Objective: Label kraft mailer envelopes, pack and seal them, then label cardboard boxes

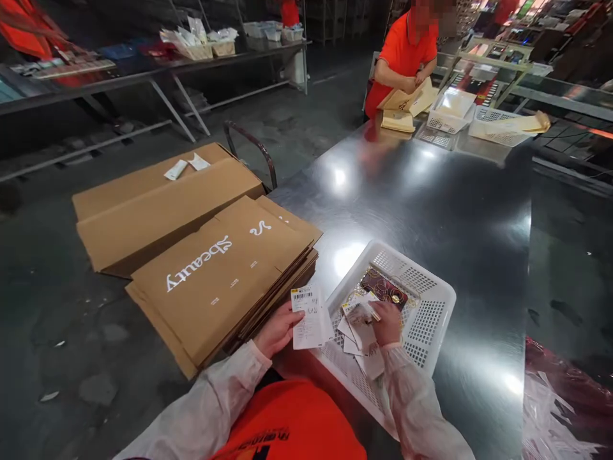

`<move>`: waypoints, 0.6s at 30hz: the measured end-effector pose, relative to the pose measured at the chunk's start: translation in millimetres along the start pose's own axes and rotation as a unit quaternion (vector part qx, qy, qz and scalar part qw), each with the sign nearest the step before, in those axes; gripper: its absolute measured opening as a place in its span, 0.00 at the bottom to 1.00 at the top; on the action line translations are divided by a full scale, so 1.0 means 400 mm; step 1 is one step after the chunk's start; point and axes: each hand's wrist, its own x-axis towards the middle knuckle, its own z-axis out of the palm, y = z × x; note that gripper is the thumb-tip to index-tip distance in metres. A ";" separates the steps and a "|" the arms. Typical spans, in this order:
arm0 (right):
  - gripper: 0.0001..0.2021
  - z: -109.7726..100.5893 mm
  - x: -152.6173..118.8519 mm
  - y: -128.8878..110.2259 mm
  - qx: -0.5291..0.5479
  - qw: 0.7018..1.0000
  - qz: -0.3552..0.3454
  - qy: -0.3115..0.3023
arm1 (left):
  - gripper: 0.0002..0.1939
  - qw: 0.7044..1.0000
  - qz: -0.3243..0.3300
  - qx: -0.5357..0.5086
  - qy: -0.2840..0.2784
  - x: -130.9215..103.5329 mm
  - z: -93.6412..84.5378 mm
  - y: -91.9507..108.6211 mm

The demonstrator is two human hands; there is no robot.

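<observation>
My left hand (278,329) pinches a few white printed paper slips (309,326) with a barcode at the top, beside the near left rim of a white plastic basket (445,294). Inside that basket, my right hand (387,322) has its fingers closed on a small clear plastic bag (359,313) with a yellow-marked label; its contents are too small to make out. Loose white slips (371,365) lie beneath this hand. Just beyond the fingers is a dark red patterned item (380,284) with gold rings, partly covered by the hand.
Flattened cardboard boxes (215,268) are stacked left of the basket, with a large carton (167,198) behind. The shiny metal table (407,204) extends forward to a co-worker in orange (407,51) handling brown packaging. White baskets (450,118) stand at the far end.
</observation>
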 end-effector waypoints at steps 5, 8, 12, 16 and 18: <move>0.22 -0.102 0.012 0.004 0.150 0.978 0.116 0.086 | 0.21 1.000 -0.011 0.001 -0.022 0.006 0.016 -0.003; 0.27 -0.121 -0.008 -0.015 0.282 0.945 0.146 0.074 | 0.21 0.999 -0.020 0.002 -0.031 0.012 0.034 0.000; 0.27 -0.110 -0.040 -0.039 0.379 0.911 0.160 0.031 | 0.17 0.998 -0.029 0.002 -0.050 0.016 0.052 0.011; 0.23 -0.087 -0.048 -0.049 0.479 0.858 0.181 0.043 | 0.13 0.996 -0.055 -0.032 -0.070 0.022 0.066 0.003; 0.21 -0.055 -0.054 -0.065 0.499 0.849 0.167 0.056 | 0.13 0.988 -0.086 -0.076 -0.099 0.027 0.085 -0.023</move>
